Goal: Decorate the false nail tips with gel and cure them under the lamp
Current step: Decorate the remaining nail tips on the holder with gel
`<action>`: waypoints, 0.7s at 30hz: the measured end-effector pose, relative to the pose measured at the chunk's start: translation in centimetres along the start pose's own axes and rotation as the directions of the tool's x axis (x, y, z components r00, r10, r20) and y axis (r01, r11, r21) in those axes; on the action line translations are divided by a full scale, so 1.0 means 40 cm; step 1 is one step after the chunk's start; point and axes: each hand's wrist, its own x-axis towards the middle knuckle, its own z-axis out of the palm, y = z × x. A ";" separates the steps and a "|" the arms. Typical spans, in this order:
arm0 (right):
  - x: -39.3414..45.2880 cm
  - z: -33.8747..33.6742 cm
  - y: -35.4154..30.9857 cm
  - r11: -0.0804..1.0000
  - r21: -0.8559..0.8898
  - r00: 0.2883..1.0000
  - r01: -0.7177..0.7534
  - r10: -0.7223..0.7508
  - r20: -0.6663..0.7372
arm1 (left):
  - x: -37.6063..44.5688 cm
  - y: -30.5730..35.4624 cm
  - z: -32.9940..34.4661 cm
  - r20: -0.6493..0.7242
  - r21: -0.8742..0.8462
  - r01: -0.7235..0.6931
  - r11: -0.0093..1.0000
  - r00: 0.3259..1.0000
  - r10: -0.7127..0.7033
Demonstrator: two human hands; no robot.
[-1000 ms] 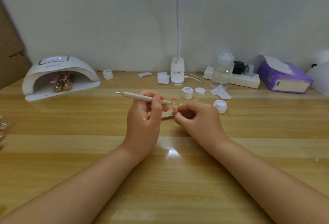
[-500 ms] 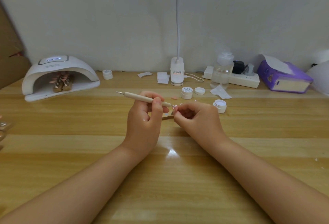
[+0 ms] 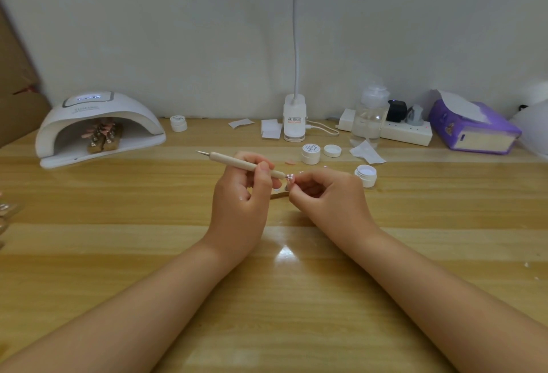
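My left hand grips a beige dotting pen, whose right end touches a small pink nail tip. My right hand pinches that nail tip between thumb and fingers, just above the table. An open white gel jar stands right of my right hand, with a closed jar and a loose lid behind. At the far left sits the white curing lamp, and inside it are wooden holders with pink nail tips.
Along the wall stand a clip lamp base, a clear pump bottle, a power strip, a purple tissue box and another white jar. Paper wipes lie near the jars. A loose pink tip lies on the wooden table.
Both hands hold nearly the same pose; the pen end stays at the nail tip with only slight shifts.
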 end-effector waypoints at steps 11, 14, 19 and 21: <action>0.001 0.001 0.003 1.000 0.005 1.000 -0.010 0.010 -0.011 | 0.000 0.014 0.000 -0.032 -0.051 -0.025 0.998 0.999 0.023; 0.001 0.001 0.005 1.000 0.003 1.000 -0.012 0.013 -0.018 | 0.001 0.021 0.000 -0.048 -0.105 -0.028 0.994 0.999 0.023; 0.002 0.002 0.007 1.000 -0.002 1.000 -0.008 0.008 -0.021 | 0.001 0.020 0.000 -0.038 -0.133 -0.032 0.991 0.999 0.027; 0.003 0.002 0.008 1.000 0.005 1.000 -0.015 0.016 -0.026 | 0.000 0.017 0.000 -0.030 -0.131 -0.025 0.991 0.999 0.021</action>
